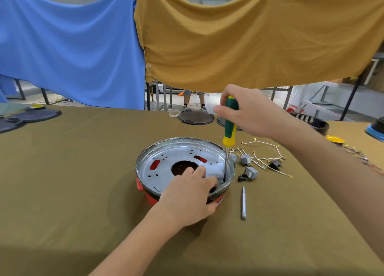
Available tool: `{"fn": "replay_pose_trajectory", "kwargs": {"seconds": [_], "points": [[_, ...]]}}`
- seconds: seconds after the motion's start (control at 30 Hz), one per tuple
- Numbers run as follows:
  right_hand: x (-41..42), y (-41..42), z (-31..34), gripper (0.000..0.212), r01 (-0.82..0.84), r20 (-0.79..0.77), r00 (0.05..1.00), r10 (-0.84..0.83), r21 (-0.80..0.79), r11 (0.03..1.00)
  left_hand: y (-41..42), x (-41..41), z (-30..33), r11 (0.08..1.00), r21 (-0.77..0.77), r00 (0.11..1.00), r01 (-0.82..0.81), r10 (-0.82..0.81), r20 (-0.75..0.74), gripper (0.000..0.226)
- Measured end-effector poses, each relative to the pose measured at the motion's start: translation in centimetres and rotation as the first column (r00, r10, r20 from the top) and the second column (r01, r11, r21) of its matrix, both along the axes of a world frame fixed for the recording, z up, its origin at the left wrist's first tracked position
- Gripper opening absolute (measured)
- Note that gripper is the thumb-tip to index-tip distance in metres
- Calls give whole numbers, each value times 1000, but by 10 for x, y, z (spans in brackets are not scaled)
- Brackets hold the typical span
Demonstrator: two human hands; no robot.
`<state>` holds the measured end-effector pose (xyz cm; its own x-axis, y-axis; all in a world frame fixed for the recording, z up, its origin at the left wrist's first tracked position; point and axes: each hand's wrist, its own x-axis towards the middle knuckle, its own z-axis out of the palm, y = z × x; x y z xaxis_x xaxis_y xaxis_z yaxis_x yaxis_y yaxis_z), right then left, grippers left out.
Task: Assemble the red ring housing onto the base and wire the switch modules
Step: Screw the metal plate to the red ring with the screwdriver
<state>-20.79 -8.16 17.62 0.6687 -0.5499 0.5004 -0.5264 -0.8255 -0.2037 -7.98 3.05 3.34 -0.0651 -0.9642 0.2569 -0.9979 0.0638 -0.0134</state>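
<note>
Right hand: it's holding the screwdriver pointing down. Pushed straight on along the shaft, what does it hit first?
The right hand drives the screwdriver down; its tip seems already at the inner right edge of the metal pan, beside the left hand. Contact depth is unclear.

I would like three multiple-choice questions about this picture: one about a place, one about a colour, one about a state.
1. Where does the silver pen-like tool lie?
A. inside the metal pan
B. on the table, right of the pan
C. in the left hand

2. What colours is the screwdriver handle?
A. green and yellow
B. red and black
C. all blue

3. What does the left hand do?
A. hangs idle
B. holds wires
C. grips the pan's near rim

Answers: 1 B, it rests on the cloth beside the pan. 2 A, green above, yellow below. 3 C, fingers lie over the rim while the right hand holds the screwdriver upright.
</note>
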Motion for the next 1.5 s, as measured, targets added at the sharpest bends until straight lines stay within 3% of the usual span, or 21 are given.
{"fn": "replay_pose_trajectory", "kwargs": {"seconds": [0.17, 0.27, 0.4, 0.53, 0.63, 0.7, 0.77, 0.87, 1.03, 1.3, 1.37, 1.5], "points": [[-3, -10, -2, 10, -71, 365, 929, 58, 22, 997, 1, 5, 12, 992, 105, 997, 68, -71, 28, 48], [-10, -21, -4, 9, -27, 425, 905, -18, 99, 995, 4, 15, 23, 983, 162, 988, 81, -100, 114, 44], [-27, -35, -29, 11, -41, 508, 846, -162, 363, 931, 15, 43, 26, 971, 184, 987, 151, -157, 19, 36], [-43, -48, -56, 11, -260, 605, 732, -312, 672, 694, 26, 79, 28, 973, 129, 978, 193, -180, -105, 35], [-45, -54, -74, 7, -490, 681, 616, -395, 724, 485, 28, 95, 28, 977, 91, 973, 195, -180, -146, 34], [-45, -55, -88, 21, -608, 692, 555, -462, 716, 344, 28, 102, 27, 976, 110, 976, 187, -171, -137, 34], [-44, -53, -103, 30, -650, 664, 553, -503, 722, 239, 30, 107, 25, 982, 104, 981, 157, -142, -133, 33], [-41, -51, -120, 27, -647, 619, 584, -524, 746, 159, 34, 90, 19, 982, 26, 945, 189, -174, -278, 40], [-32, -48, -130, 28, -748, 626, 463, -627, 656, 103, 25, 59, 6, 982, -28, 962, 189, -190, -194, 22], [-34, -51, -134, 31, -800, 691, 414, -592, 587, 126, 28, 73, 12, 970, -74, 948, 230, -241, -207, 5], [-34, -53, -136, 29, -804, 703, 422, -572, 582, 123, 26, 81, 23, 973, -48, 947, 227, -232, -222, 4], [-35, -58, -138, 38, -752, 698, 538, -473, 651, 104, 21, 104, 39, 982, 76, 959, 170, -147, -243, 11]]}}
